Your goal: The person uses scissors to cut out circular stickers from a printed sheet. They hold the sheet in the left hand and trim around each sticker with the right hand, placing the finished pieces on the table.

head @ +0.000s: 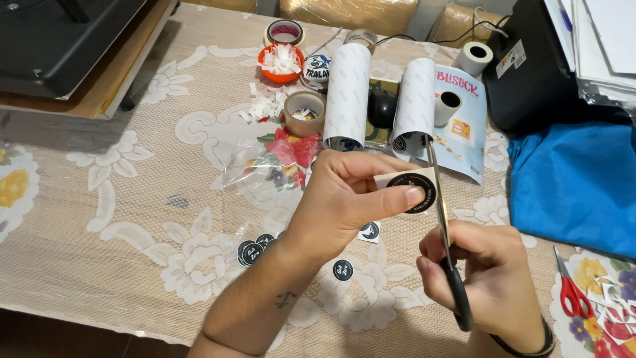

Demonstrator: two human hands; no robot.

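Observation:
My left hand (348, 199) pinches a round black sticker on pale backing paper (414, 187) above the table. My right hand (487, 278) grips black-handled scissors (445, 238), blades pointing up and away, their edges against the right side of the sticker's backing. Several finished round black stickers (342, 270) lie on the lace tablecloth (132, 219) below my left wrist, with another small cluster (252, 250) further left.
Two rolled white sheets (346, 93) stand beyond my hands, beside tape rolls (305, 113), an orange bowl of paper scraps (281, 63) and a clear plastic bag (248, 169). Red scissors (573, 288) lie at right, under a blue cloth (576, 185). Black machine at far left (59, 33).

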